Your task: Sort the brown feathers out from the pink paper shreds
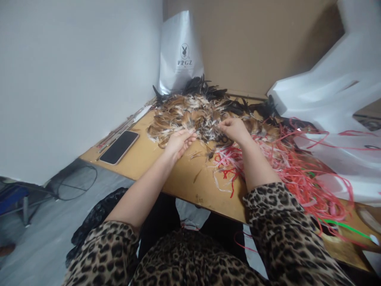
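A heap of brown, white and black feathers (190, 113) lies on the wooden table (154, 159). My left hand (178, 142) rests at the near edge of the heap, its fingers pinched together on a few pale feathers. My right hand (233, 129) is a little to the right, fingers curled and pinching into the feathers. What it holds is too small to make out. A tangle of red, pink and white strings (285, 167) lies under and to the right of my right forearm.
A black phone (119, 147) lies face up near the table's left edge, beside thin sticks (125, 126). A white bag (180, 53) stands against the brown back wall. White foam sheets (336, 99) fill the right side. A green strand (345, 225) lies at the near right.
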`<state>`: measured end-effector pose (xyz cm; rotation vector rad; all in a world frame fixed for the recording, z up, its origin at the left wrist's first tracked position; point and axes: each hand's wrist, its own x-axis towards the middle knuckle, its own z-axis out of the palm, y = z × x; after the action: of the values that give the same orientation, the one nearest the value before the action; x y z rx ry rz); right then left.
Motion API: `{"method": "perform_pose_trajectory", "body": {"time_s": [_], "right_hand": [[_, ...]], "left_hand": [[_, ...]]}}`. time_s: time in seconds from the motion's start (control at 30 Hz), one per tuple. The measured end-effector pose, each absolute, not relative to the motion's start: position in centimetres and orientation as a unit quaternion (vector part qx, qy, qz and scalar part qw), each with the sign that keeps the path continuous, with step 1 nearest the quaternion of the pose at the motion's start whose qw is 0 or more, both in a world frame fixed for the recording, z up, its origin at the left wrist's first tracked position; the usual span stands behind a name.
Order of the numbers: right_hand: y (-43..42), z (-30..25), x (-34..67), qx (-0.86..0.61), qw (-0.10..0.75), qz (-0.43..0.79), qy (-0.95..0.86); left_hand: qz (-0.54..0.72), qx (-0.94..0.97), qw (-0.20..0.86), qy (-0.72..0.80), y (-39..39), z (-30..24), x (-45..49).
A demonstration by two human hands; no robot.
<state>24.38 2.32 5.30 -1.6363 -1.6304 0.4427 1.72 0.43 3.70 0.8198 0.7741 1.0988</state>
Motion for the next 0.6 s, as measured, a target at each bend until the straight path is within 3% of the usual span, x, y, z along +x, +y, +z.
{"method": "perform_pose_trajectory", "body": {"time_s": [0.37, 0.6], "right_hand": [[3.0, 3.4, 24.2, -0.712, 0.284, 0.099, -0.634], [2.7, 2.3, 22.2, -0.749, 0.144, 0.039, -0.645]], "left_hand": [[0.501, 0.371, 0.722, 0.301, 3.0, 1.0, 3.0], [0.491, 0.359, 0.738, 0.291, 3.2, 0.7, 2.5]]}}
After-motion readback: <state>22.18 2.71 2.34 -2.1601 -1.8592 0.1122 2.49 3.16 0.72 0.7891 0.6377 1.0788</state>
